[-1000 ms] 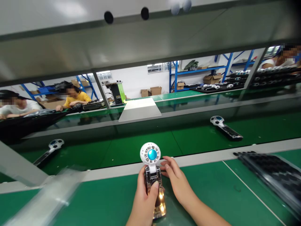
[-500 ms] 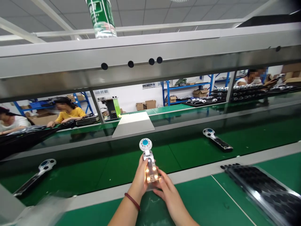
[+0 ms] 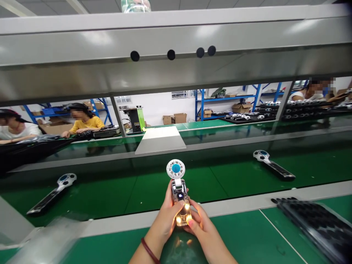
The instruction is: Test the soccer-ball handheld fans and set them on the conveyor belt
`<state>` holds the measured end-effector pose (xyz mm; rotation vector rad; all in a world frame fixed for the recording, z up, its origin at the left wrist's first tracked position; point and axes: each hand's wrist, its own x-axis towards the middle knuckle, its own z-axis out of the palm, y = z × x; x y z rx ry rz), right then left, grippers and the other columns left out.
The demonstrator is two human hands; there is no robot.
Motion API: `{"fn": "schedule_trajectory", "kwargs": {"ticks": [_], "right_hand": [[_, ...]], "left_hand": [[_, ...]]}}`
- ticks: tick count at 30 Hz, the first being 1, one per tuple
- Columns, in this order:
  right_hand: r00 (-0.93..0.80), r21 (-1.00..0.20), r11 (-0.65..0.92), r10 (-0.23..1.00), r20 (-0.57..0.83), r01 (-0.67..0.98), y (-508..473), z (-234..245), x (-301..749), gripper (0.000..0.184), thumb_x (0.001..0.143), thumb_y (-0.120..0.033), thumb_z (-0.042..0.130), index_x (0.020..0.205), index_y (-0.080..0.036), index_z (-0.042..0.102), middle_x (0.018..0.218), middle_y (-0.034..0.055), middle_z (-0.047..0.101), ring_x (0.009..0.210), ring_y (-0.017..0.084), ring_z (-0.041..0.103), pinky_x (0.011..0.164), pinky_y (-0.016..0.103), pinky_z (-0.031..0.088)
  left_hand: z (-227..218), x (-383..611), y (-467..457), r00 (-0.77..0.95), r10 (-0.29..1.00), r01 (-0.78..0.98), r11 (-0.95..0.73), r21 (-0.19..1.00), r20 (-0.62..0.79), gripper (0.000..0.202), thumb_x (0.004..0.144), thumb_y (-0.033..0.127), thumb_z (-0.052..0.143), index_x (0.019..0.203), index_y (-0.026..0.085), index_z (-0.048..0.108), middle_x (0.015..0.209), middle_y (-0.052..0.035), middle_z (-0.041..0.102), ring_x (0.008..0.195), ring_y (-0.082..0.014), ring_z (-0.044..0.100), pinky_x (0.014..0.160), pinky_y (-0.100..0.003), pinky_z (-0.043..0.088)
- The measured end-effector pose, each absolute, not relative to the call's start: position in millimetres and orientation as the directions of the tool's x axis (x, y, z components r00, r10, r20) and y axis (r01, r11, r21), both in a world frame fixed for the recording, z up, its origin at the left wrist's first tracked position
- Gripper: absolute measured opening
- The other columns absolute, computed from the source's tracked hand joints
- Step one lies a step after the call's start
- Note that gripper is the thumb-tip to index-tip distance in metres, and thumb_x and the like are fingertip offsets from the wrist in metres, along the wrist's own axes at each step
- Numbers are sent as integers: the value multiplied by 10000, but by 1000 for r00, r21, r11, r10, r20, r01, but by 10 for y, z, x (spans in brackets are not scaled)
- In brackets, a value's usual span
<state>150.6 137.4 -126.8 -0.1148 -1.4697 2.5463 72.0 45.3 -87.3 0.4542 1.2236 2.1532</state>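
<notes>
The handheld fan [image 3: 179, 187] is up in both hands above the near bench [image 3: 236, 234], with the green belt [image 3: 110, 190] beyond it. Its round white head [image 3: 176, 168] is joined to the clear body, so that much of the build looks done. Power also seems to be on: the small display [image 3: 180, 195] is lit (its digits are too small to read surely), and warm lights [image 3: 179, 220] glow low in the body. Whether the blades turn, I cannot tell.

The left hand [image 3: 165, 217] wraps the body's left side, its fingers curled around it and the thumb pressing the front below the display. The right hand [image 3: 200, 222] supports the lower right corner with bent fingers, their tips partly hidden behind the body.

The handling looks midway, since the fan is not yet put down; how much remains, the view does not show. Two more fans lie on the belt, one at left [image 3: 55, 191] and one at right [image 3: 272, 166], both apart from the hands.
</notes>
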Motion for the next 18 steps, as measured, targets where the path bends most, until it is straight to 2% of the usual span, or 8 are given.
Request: {"fn": "schedule_trajectory", "kwargs": {"ticks": [6,18], "right_hand": [[-963,-849,-510,270,-9,-135,1356,-1319,1490,646,661,-456,711,1195,-249,412,1100,67,603,975,202,585,775,288,472],[-947,-863,-480,322,-4,-160,1354,-1371,1475,649,619,-505,726,1156,-249,469,1070,71,611,931,200,594,752,291,467]], "left_hand": [[-876,711,450,-733,681,-345,-375,861,3,872,701,232,653,1368,226,92,1244,-146,478,1034,-255,502,849,-359,392],[-931,680,430,-724,687,-306,-400,864,61,934,690,251,678,1382,200,53,1237,-137,498,1051,-238,490,894,-345,358]]}}
